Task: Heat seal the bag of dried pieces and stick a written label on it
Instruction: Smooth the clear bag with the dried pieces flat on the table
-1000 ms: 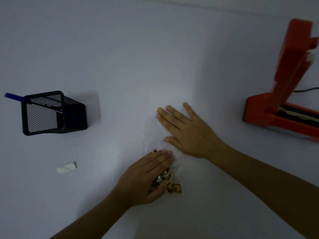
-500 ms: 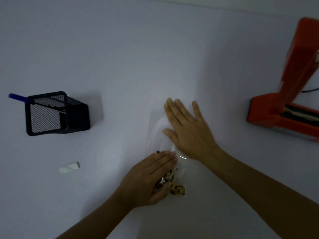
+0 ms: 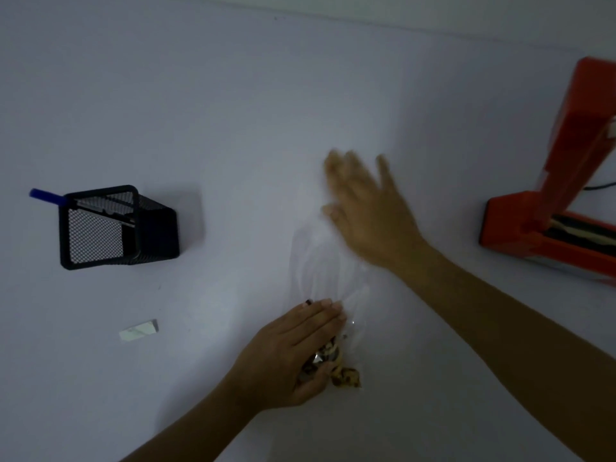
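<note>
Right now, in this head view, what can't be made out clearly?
- right hand: motion-blurred, so contact with the clear bag is uncertain.
- dried pieces: mostly hidden under the left hand.
- red heat sealer: cut off by the right edge.
- white label: too small and dim to show writing.
- pen holder: mesh hides its contents apart from a blue tip.

Clear bag (image 3: 320, 261) flat on table, brown dried pieces (image 3: 343, 375) bunched at near end.

A black mesh pen holder (image 3: 110, 228) stands on the white table (image 3: 233, 111).
</note>
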